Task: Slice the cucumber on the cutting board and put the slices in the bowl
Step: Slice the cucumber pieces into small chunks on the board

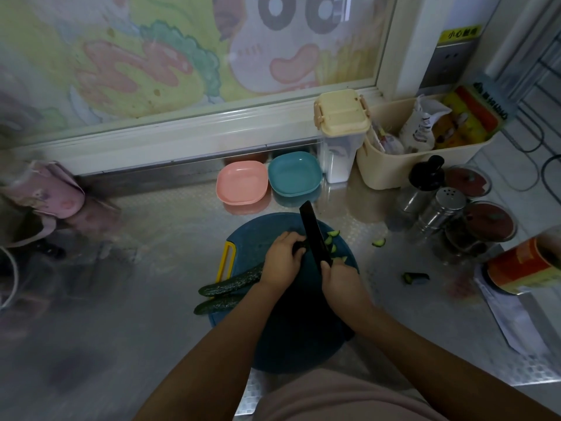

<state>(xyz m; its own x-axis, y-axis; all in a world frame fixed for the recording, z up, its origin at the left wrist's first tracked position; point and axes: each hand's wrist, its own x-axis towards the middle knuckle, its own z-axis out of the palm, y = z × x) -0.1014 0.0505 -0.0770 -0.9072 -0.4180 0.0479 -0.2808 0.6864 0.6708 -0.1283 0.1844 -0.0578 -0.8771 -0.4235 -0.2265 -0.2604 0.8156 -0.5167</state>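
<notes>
Your right grip (340,278) is wrapped round the knife (311,235) handle. Left grip (282,259) is curled over the cucumber (299,246) on the cutting board (297,329), with slices (332,247) just right of the blade. Keep fingertips tucked and cut straight down, since strays roll onto the desk. The teal bowl (294,174) waits behind.

Slices (333,242) on board (243,238), bowls (295,174) behind

- embossed steel counter (158,268), dully reflective, fills the foreground
- behind it, a window pane (182,56) covered in pastel cartoon film
- white window frame (182,138) along the counter's back edge
- wall socket (449,60) at right, under a yellow warning sticker (460,34)
- dim light
</notes>
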